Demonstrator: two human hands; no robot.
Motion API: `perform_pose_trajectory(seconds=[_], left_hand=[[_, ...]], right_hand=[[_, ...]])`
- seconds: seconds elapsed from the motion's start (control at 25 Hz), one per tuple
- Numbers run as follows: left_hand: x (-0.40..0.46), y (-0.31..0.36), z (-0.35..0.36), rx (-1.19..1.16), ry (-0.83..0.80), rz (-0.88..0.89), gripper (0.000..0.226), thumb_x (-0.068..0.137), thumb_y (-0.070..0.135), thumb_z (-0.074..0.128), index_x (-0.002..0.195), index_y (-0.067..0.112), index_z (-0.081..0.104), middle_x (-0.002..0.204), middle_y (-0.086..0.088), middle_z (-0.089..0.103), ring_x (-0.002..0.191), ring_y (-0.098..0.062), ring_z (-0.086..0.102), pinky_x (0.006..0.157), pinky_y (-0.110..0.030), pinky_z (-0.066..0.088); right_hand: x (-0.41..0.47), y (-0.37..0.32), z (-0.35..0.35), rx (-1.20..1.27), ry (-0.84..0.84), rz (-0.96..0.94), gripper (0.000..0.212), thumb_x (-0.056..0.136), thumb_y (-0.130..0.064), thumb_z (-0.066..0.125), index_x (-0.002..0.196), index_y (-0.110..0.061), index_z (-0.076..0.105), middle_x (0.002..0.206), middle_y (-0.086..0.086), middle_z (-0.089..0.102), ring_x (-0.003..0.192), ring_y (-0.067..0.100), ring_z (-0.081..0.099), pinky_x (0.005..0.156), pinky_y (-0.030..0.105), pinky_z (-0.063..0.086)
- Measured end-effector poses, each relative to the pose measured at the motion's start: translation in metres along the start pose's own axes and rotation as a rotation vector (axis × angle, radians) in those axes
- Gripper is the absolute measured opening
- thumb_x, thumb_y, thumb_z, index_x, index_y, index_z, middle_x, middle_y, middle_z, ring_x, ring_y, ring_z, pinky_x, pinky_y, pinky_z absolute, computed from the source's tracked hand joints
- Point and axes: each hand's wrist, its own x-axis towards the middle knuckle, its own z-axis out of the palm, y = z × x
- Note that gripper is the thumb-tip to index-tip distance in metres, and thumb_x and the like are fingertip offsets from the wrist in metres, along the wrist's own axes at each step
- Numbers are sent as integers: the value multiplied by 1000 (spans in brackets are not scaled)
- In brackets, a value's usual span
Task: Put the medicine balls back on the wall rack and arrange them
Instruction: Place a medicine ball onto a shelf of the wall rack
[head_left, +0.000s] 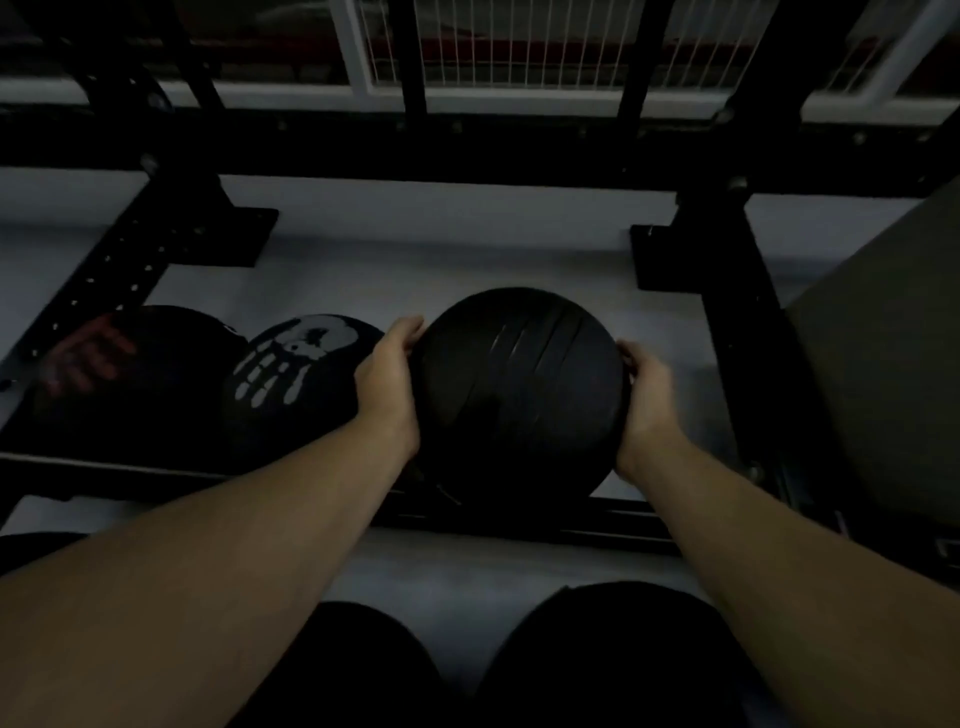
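Note:
A black medicine ball (519, 395) with taped stripes sits between my two hands over the low rack rail (519, 512). My left hand (387, 379) presses its left side and my right hand (644, 395) presses its right side. To its left, a black ball with a white hand-and-skull print (296, 374) rests on the rack. Further left lies a dark ball with a faint red print (124, 384). The scene is dim.
Black rack uprights stand at the left (119, 260) and right (727, 291), bolted to a pale floor. A black crossbeam (467, 150) runs across above. A large grey-green box (883, 364) stands at the right. More dark balls lie near my knees (613, 654).

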Motion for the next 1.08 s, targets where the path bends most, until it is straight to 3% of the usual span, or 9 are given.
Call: perform_pose_trajectory(seconds=[0.16, 0.24, 0.36, 0.48, 0.6, 0.68, 0.8, 0.88, 1.08], left_hand=[[28, -6, 15, 70, -17, 204, 23, 87, 28, 74, 97, 9, 83, 105, -17, 81, 100, -33, 77, 98, -50, 60], [43, -10, 18, 149, -7, 332, 18, 89, 24, 73, 90, 9, 83, 105, -17, 81, 102, -32, 77, 98, -47, 61], [60, -16, 26, 310, -18, 491, 20, 92, 26, 72, 75, 18, 80, 90, -8, 83, 91, -24, 79, 90, -40, 63], [73, -19, 33, 499, 36, 580, 29, 94, 41, 70, 69, 29, 77, 79, 5, 80, 82, -14, 78, 75, -25, 58], [83, -33, 29, 598, 23, 556, 23, 93, 42, 68, 76, 30, 79, 85, 4, 79, 93, -19, 77, 81, -28, 57], [83, -49, 18, 647, -88, 469, 21, 94, 48, 65, 86, 32, 77, 98, 5, 77, 104, -21, 73, 89, -33, 54], [78, -81, 2, 813, -241, 319, 51, 103, 61, 42, 133, 27, 65, 136, 2, 65, 126, -18, 59, 98, -28, 37], [79, -98, -5, 841, -195, 287, 62, 108, 57, 32, 149, 17, 53, 151, -7, 56, 139, -24, 52, 100, -26, 31], [80, -102, -7, 845, -144, 327, 61, 109, 54, 30, 149, 13, 51, 149, -7, 56, 137, -24, 51, 98, -26, 30]], right_hand=[[38, 1, 9, 43, -1, -199, 23, 81, -30, 66, 68, -19, 82, 91, 10, 82, 110, 41, 74, 96, 52, 60], [50, 9, 8, -19, 26, -407, 21, 79, -25, 63, 69, -18, 80, 88, 8, 79, 107, 40, 74, 94, 51, 60], [57, 15, 8, -226, 92, -685, 26, 84, -22, 56, 69, -20, 78, 79, 2, 78, 90, 29, 75, 80, 40, 58], [67, 17, 13, -475, 121, -800, 26, 91, -22, 54, 79, -16, 76, 79, -4, 73, 80, 14, 68, 74, 31, 51], [70, 28, 13, -638, 18, -672, 18, 98, -30, 59, 92, -16, 69, 91, -3, 68, 90, 13, 61, 79, 31, 46], [70, 38, 11, -722, -105, -514, 36, 101, -48, 53, 114, -18, 68, 120, 2, 68, 110, 16, 61, 93, 30, 45], [78, 56, 8, -939, -208, -279, 69, 106, -60, 30, 155, -16, 47, 160, 10, 49, 145, 28, 47, 119, 35, 33], [82, 69, 8, -989, -199, -221, 71, 109, -57, 19, 162, -13, 36, 168, 14, 37, 153, 30, 37, 126, 36, 23], [81, 76, 4, -981, -136, -281, 69, 110, -54, 16, 161, -12, 36, 168, 14, 36, 154, 29, 35, 123, 33, 20]])
